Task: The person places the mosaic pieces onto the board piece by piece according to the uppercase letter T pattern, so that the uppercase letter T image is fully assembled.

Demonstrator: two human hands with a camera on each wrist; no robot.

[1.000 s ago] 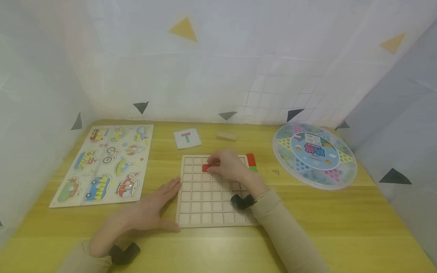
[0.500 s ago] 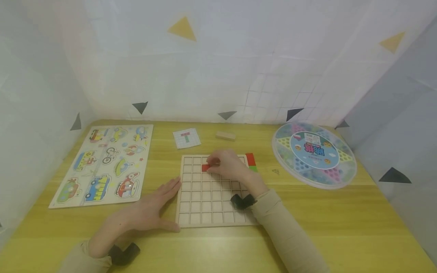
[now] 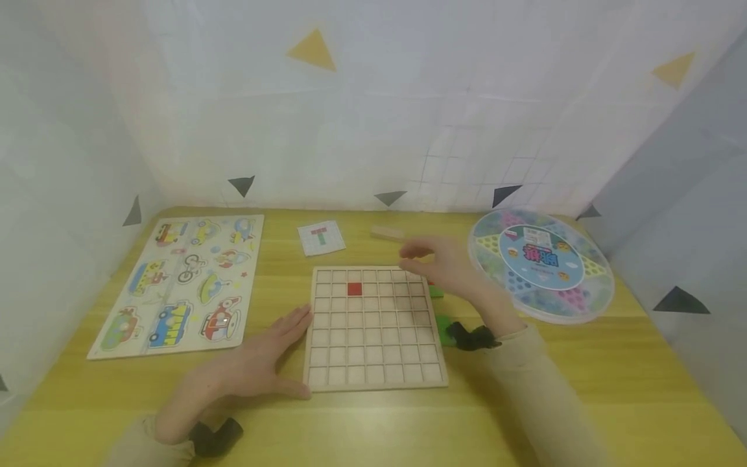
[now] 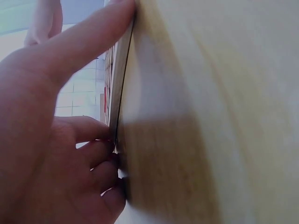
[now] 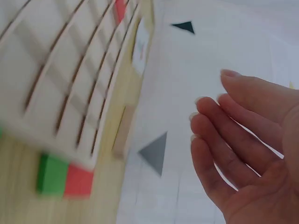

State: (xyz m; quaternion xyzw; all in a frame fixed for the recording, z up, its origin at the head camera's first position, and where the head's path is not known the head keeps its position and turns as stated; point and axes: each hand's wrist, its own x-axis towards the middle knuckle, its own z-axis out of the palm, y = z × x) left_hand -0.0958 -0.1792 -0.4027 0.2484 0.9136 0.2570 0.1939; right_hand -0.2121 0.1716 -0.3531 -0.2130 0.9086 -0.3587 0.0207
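A wooden grid board (image 3: 373,337) lies on the table, with one red square block (image 3: 355,289) in a cell of its second row. My left hand (image 3: 257,363) rests along the board's left edge, fingers spread and thumb at the near corner; the left wrist view has its fingertips against that edge. Over the board's far right corner hovers my right hand (image 3: 449,266), its fingers loosely bent and holding nothing. Beside the right edge sit a green block (image 5: 52,173) and a red block (image 5: 78,181), partly hidden by my hand in the head view. Another green piece (image 3: 445,331) is nearer me.
Behind the board lie a small card (image 3: 322,238) with a red-and-green T pattern and a plain wooden block (image 3: 388,232). A vehicle puzzle board (image 3: 181,285) is at left. The round Chinese checkers board (image 3: 539,266) sits at right, near the back wall.
My right hand has let go of the red square block and moved right, away from its cell. The block stays in the cell. My left hand has hardly moved.
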